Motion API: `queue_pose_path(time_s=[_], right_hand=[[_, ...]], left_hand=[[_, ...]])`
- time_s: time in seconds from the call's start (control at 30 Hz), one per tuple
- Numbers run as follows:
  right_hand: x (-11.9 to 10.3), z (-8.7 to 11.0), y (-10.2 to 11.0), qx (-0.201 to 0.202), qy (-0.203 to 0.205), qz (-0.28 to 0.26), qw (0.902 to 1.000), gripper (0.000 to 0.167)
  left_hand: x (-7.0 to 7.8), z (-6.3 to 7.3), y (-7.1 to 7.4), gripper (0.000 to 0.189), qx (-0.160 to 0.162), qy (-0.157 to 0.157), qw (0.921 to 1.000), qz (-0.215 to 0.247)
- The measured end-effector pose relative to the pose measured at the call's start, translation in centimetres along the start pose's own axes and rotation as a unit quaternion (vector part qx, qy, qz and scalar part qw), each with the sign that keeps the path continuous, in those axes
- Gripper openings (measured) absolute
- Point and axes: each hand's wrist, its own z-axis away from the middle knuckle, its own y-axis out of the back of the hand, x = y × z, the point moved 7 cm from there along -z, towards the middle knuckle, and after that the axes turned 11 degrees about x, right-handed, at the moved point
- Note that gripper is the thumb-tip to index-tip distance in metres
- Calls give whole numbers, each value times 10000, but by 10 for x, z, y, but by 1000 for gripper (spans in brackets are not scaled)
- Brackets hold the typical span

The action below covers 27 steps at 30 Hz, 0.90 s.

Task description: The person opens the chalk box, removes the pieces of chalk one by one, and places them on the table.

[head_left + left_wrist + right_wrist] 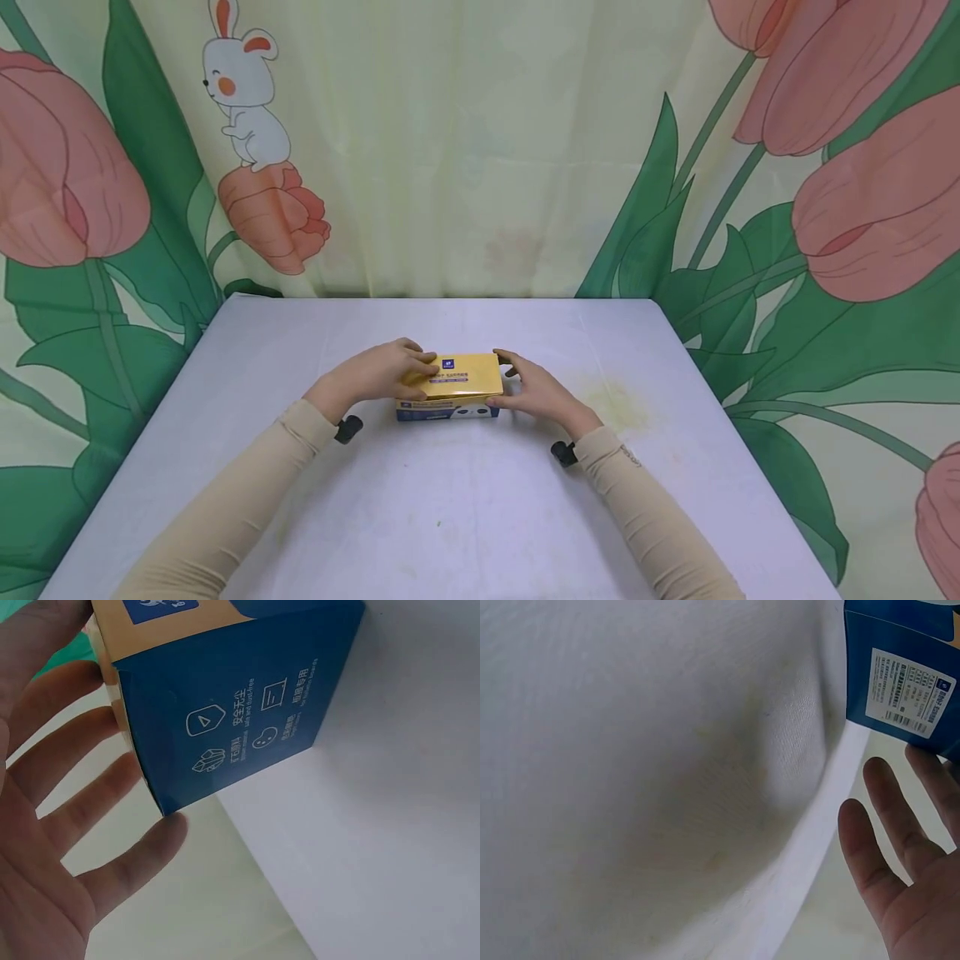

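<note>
A yellow and blue cardboard box (468, 383) sits on the table between the two hands, its yellow lid upward. My left hand (382, 371) lies over the lid's left part, fingers spread across the top and thumb near the front edge. In the left wrist view, the box's dark blue end (240, 712) carries white icons, and the loosely extended fingers reach past its edge. On the right, my right hand (536, 387) has its thumb at the front corner and fingertips near the back corner. A white label (910, 693) marks the box's other end in the right wrist view.
A white cloth (360, 508) covers the table, with a yellowish stain (618, 406) right of the box. Behind the table hangs a curtain (465, 150) printed with tulips and a rabbit. Both wrists wear small black cameras.
</note>
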Motion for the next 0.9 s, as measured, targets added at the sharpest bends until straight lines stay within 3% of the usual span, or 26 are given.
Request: queue_pose_path(time_s=[0.4, 0.9], right_hand=[[0, -1, -1, -48, -221, -107, 9997, 99], [2, -2, -1, -59, -257, -254, 9993, 97]], left_hand=[[5, 0, 6, 50, 486, -278, 9980, -305], [11, 0, 7, 48, 568, -611, 9948, -592]])
